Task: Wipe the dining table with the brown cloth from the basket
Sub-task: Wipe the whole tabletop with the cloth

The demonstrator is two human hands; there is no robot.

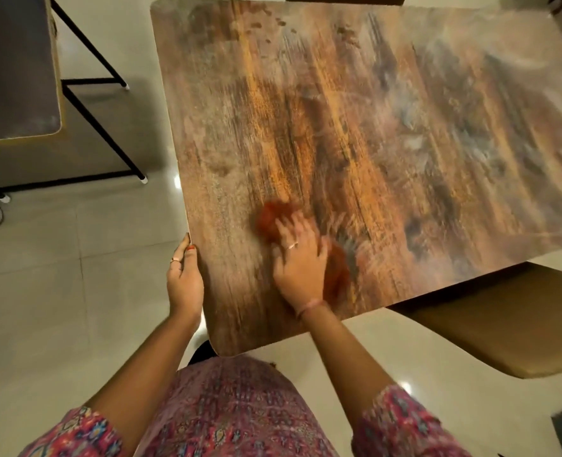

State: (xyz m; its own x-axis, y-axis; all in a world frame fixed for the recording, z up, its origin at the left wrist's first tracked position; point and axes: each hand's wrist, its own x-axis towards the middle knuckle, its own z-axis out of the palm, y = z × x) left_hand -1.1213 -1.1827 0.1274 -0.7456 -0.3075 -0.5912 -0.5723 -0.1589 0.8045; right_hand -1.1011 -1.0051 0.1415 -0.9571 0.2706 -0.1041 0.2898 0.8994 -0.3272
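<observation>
Near the front left corner of the surface (pixel 372 127), a red cloth (pixel 268 216) lies pressed under the right hand (pixel 301 258).
Wiping goes best with the palm flat, even pressure and overlapping strokes, likely worked toward the hazy streaks (pixel 471 103) farther right. Right hand is spread, fingers fairly straight on the cloth, wrist low, forearm reaching forward. Left hand (pixel 184 278) pinches the surface's left edge, thumb on top, steadying it.

A wood-grain table (pixel 372 127) bears a blurred red cloth (pixel 268 215)
</observation>
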